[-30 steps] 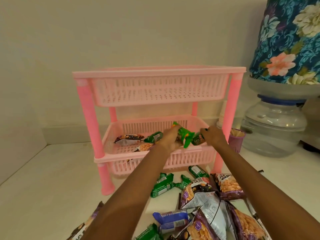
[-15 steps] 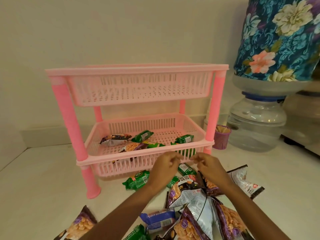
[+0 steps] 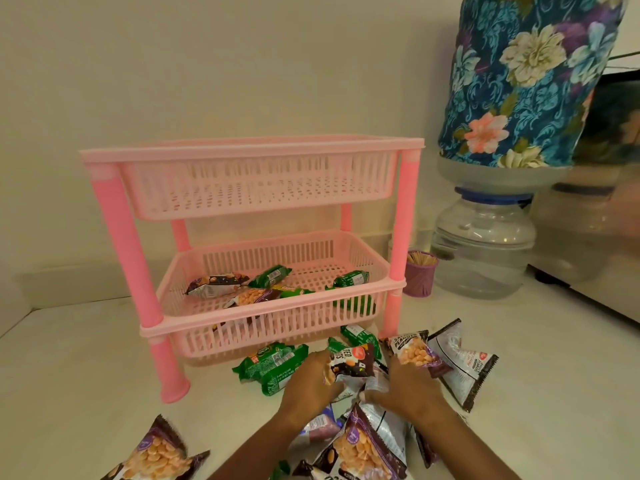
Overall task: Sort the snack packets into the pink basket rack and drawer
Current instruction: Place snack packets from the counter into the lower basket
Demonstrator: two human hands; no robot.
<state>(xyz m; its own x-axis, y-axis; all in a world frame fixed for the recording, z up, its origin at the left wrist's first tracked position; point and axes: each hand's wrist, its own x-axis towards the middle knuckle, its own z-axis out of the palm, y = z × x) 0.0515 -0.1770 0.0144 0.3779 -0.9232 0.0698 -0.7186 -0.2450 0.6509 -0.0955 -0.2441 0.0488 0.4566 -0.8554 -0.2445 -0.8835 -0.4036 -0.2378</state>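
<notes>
A pink two-tier basket rack (image 3: 403,233) stands on the white surface. Its upper basket (image 3: 256,188) shows nothing inside; the lower basket (image 3: 277,315) holds several green and purple snack packets. In front of it lies a pile of packets. My left hand (image 3: 308,386) grips a dark nut packet (image 3: 351,363) at its left edge. My right hand (image 3: 407,386) closes on a salted peanuts packet (image 3: 414,351). A green packet (image 3: 272,365) lies left of my left hand.
A water jar with a floral cover (image 3: 519,81) sits on a clear dispenser base (image 3: 481,251) to the right. A small purple toothpick cup (image 3: 420,275) stands beside the rack's right leg. More peanut packets (image 3: 152,455) lie near the bottom edge.
Both hands left the lower basket, where green packets now lie, and came down onto the pile in front. They now hold a nut packet and a peanuts packet.
</notes>
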